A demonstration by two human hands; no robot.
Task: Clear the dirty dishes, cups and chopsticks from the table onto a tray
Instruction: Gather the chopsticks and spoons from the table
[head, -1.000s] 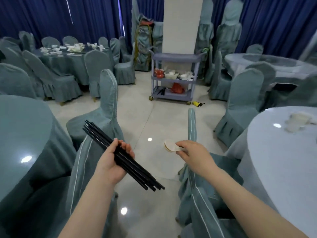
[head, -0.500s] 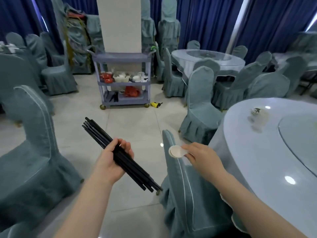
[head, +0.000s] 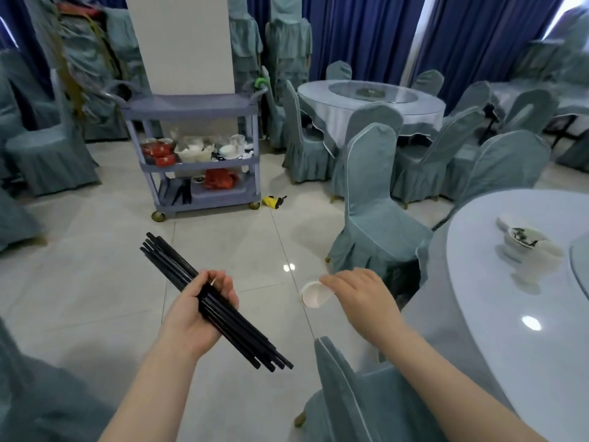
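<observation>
**Both loads in hand, cart dead ahead**

My left hand (head: 197, 311) has its fingers curled round a bundle of long black plastic chopsticks (head: 210, 301), whose long axis runs from 10 o'clock, tips up and away, to 4 o'clock near my wrist. My right hand (head: 360, 298) pinches the rim of a small white round cup (head: 314, 294), its mouth facing 9 o'clock. The grey three-shelf plastic cart (head: 197, 106) stands at 12 o'clock across bare floor (already carrying dishes), slightly nearer my left hand. At 2 o'clock a dirty white bowl (head: 522, 239) sits on the round pale table (head: 510, 314), nearer my right.
</observation>
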